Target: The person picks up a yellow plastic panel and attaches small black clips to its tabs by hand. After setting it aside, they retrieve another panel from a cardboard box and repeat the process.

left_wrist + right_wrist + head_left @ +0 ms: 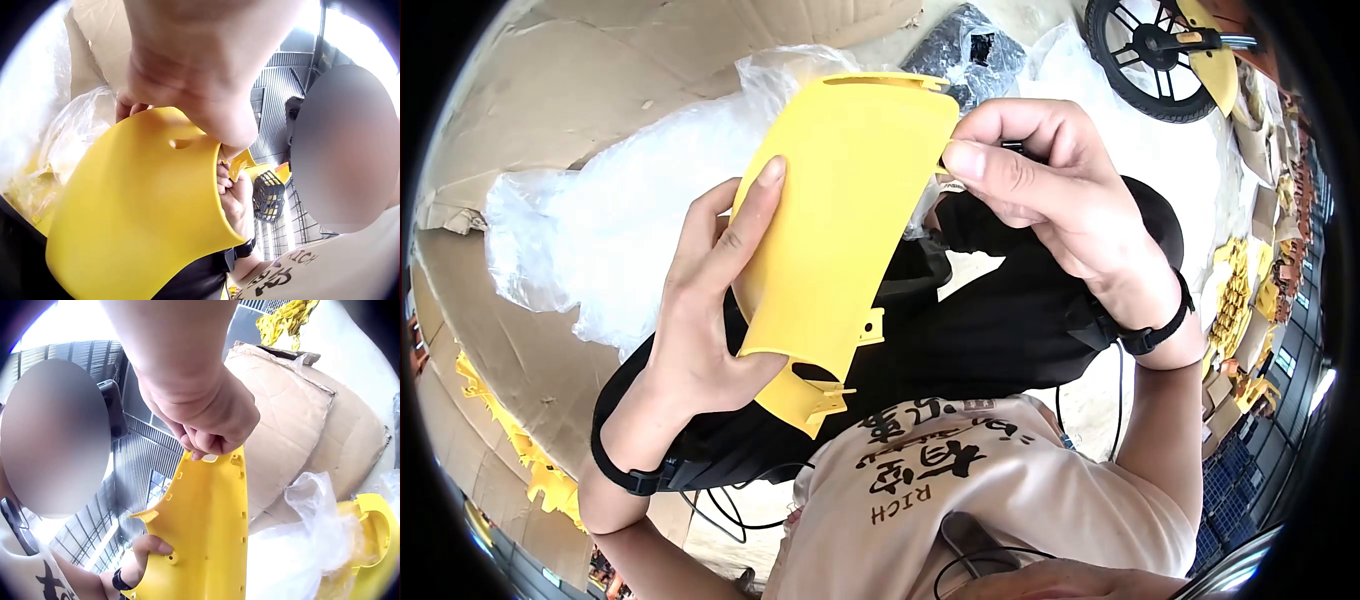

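Yellow plastic forms the curved panel, held up between both hands over the person's black trousers. Its long axis runs away from the body, the far end slanting right. The left hand grips the near left side, a finger along the outer face and the thumb inside; the right hand pinches the far right edge and is nearer the far end. Clear plastic partly covers another yellow piece; whether it is bagged, I cannot tell. A dark basket's contents are unclear.
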Demonstrator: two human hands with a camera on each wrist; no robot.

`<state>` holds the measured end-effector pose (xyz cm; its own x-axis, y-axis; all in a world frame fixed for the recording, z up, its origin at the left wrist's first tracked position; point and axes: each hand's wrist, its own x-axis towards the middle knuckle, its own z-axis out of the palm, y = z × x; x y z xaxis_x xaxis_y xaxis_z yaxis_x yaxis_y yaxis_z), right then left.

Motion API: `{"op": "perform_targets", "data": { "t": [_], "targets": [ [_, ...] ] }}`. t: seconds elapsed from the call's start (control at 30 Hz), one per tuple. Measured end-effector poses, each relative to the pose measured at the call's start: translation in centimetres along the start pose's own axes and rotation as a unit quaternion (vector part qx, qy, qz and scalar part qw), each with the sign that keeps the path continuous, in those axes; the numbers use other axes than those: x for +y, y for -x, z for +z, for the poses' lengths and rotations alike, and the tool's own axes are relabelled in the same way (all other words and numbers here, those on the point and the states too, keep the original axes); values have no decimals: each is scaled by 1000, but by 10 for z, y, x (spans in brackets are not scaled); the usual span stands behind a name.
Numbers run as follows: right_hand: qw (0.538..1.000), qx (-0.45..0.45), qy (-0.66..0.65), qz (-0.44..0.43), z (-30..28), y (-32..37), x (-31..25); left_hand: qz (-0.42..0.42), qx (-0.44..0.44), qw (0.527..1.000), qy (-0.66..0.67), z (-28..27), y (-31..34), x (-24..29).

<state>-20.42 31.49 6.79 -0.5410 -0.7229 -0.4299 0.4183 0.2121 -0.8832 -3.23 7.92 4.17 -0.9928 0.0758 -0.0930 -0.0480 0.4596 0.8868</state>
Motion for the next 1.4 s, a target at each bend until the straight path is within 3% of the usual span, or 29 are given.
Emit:
{"op": "perform_targets", "data": {
  "t": [0.17, 0.27, 0.33, 0.47, 0.63, 0.7, 0.8, 1.1, 1.4],
  "targets": [
    [998, 23, -65, -13, 7, -5, 10, 4, 12, 1000, -10, 8, -2, -7],
    [995, 1, -93, -18, 8, -7, 7, -67, -1, 981, 182, 4, -4, -10],
    [990, -33, -125, -60, 9, -6, 4, -69, -22, 960, 271, 0, -7, -9],
    [989, -33, -117, -90, 11, -5, 10, -54, -69, 961, 261, -7, -4, -11],
    [993, -17, -74, -96, 16, -7, 14, -72, -51, 961, 261, -2, -3, -13],
    [986, -50, -152, 40, 14, -10, 10, -95, -36, 953, 284, 1, -5, -13],
    [969, -19, -234, 69, 14, -12, 13, -114, 33, 942, 314, -3, -9, -14],
    [977, -61, -196, 51, 3, -12, 13, -118, 82, 946, 292, -7, -7, -20],
    [981, -62, -181, 42, 2, -11, 10, -102, 58, 952, 282, -9, -8, -29]
  ]
}}
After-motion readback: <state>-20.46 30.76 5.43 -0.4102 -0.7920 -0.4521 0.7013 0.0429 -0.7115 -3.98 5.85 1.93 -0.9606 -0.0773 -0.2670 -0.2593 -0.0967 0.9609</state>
